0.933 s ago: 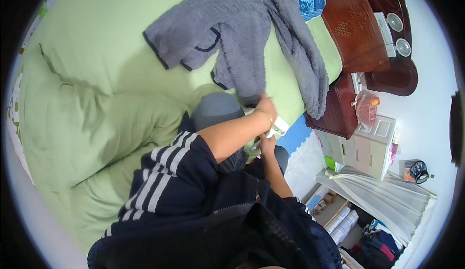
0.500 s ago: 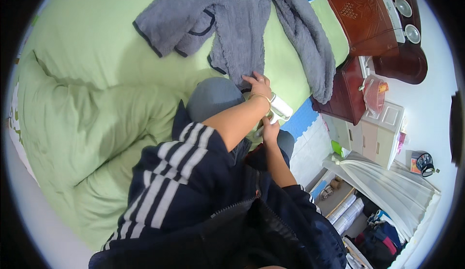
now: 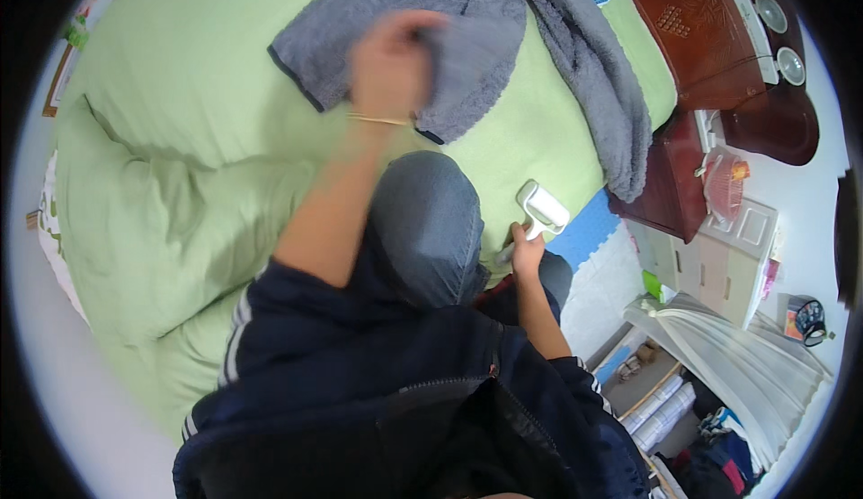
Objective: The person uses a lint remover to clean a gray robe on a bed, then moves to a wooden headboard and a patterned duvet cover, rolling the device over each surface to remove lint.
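Observation:
A grey fleece jacket (image 3: pixel 485 58) with dark trim lies spread on the green bed sheet (image 3: pixel 207 58). My left hand (image 3: pixel 391 67) is over the jacket's near part, smeared by motion. Its fingers cannot be made out, nor whether they grip the fleece. A thin yellow bracelet (image 3: pixel 378 119) circles that wrist. In my right hand (image 3: pixel 528 252) is the handle of a white lint roller (image 3: pixel 545 206), its head held over the bed's edge beside my knee (image 3: pixel 427 211).
A crumpled green quilt (image 3: pixel 180 238) covers the bed on the left. To the right stand a dark red wooden headboard (image 3: pixel 692 31), a bedside cabinet (image 3: pixel 661 180) and a white drawer unit (image 3: pixel 719 261). A curtained shelf (image 3: pixel 719 355) with folded clothes is at lower right.
My left hand has swung left and away from me, off the spot beside the lint roller. The jacket's near flap no longer reaches my knee. My right hand still holds the roller.

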The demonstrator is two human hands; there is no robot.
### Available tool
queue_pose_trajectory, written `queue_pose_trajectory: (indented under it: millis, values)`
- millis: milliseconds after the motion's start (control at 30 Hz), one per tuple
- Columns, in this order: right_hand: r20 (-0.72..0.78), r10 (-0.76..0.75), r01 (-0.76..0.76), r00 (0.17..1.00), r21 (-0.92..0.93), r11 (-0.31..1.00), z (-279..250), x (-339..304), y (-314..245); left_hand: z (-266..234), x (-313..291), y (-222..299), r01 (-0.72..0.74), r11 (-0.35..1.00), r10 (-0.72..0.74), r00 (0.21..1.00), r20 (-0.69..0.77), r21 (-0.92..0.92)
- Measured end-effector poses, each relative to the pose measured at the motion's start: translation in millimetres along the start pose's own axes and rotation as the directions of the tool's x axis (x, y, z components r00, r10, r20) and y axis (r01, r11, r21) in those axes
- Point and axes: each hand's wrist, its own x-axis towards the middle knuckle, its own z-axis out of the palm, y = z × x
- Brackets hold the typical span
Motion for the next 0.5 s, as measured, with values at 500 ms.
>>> queue_pose_trajectory:
  millis: [500]
  values:
    - [0.018,-0.017,0.014,1.0,0.127,0.992,11,-12,-27,-178,-18,-137,0.454,0.886,-0.452,0.798,-0.397,-0.097]
